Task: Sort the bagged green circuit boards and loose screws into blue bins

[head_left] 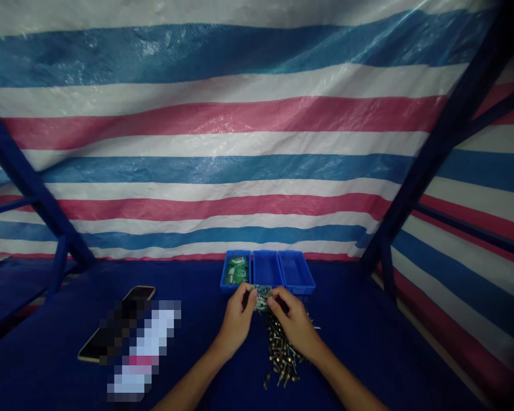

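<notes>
Pinched between the left hand (236,319) and the right hand (294,322), a small green circuit board (262,297) is held by its opposite edges, with the fingertips of both hands closed on it. The board sits just above the knuckles, tilted toward the camera, and just in front of a row of three blue plastic bins. The left bin (225,273) holds a stack of green boards (236,270); the middle bin (265,268) and right bin (295,273) show only their blue insides. Directly under the right hand and spilling toward the wrists lies a loose heap of small brass-coloured screws (280,355), though they are too small to tell exactly. Off to the left, a phone (111,331) lies on the blue table (368,348), partly covered by a blurred-out object (143,348). A striped tarp (257,120) hangs behind, crossed by dark blue frame bars (441,148).
</notes>
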Available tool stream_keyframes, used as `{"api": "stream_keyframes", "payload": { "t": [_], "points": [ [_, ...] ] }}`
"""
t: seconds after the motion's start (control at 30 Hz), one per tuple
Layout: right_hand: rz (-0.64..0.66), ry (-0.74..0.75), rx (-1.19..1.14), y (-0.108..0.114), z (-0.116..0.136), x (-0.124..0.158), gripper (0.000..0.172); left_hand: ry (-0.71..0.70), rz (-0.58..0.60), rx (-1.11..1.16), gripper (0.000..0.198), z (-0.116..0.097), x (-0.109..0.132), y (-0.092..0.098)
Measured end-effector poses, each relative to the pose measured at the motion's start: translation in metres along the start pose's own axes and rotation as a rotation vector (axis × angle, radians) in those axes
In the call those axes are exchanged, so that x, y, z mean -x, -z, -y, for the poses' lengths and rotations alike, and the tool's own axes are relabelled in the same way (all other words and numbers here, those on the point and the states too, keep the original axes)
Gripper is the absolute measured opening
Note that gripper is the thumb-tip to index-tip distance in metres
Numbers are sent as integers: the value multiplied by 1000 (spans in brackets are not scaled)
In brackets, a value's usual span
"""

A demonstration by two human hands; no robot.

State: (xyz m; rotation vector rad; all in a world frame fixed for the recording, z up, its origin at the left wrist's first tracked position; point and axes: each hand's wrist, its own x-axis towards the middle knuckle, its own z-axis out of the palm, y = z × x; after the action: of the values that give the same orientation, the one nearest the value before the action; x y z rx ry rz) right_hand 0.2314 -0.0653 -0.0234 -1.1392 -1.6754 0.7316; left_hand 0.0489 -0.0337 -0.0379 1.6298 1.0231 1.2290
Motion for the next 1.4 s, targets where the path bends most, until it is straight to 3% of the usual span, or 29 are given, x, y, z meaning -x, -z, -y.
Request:
{"api": "stream_keyframes", "payload": {
  "t": [0.7, 1.4],
  "points": [
    [-48, -4, -12, 0, -12, -1, 26, 0, 46, -36, 38, 2, -5, 4],
    [-70, 18, 10, 0, -7, -1, 30, -66, -9, -138, 38, -2, 0, 3]
  ]
}}
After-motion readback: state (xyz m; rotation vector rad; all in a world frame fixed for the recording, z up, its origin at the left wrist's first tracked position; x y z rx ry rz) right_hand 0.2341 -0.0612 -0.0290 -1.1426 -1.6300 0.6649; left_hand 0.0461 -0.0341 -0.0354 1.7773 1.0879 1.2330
